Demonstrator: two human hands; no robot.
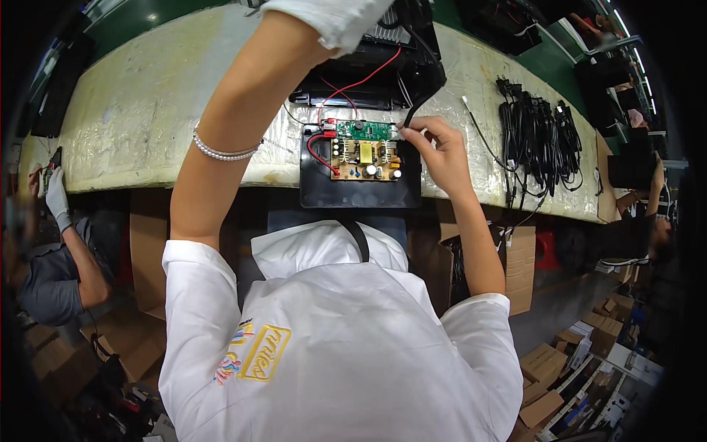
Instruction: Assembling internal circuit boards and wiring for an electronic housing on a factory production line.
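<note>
A black plate-like panel (361,193) lies at the table's near edge. On it sit a green circuit board (364,130) and a tan power board (353,158) with a yellow transformer and capacitors. My right hand (442,151) pinches the white connector of a black cable (426,94) at the green board's right end. My left hand (331,18), in a white glove, reaches far forward over a black housing (383,62); its fingers run out of the picture. Red wires (368,74) link the housing with the green board's left end.
Bundled black power cords (541,136) lie on the right of the plastic-covered table (147,110). Below its edge stand cardboard boxes (520,269). A co-worker's gloved hand (57,195) works at the far left; another person (641,221) is at the right.
</note>
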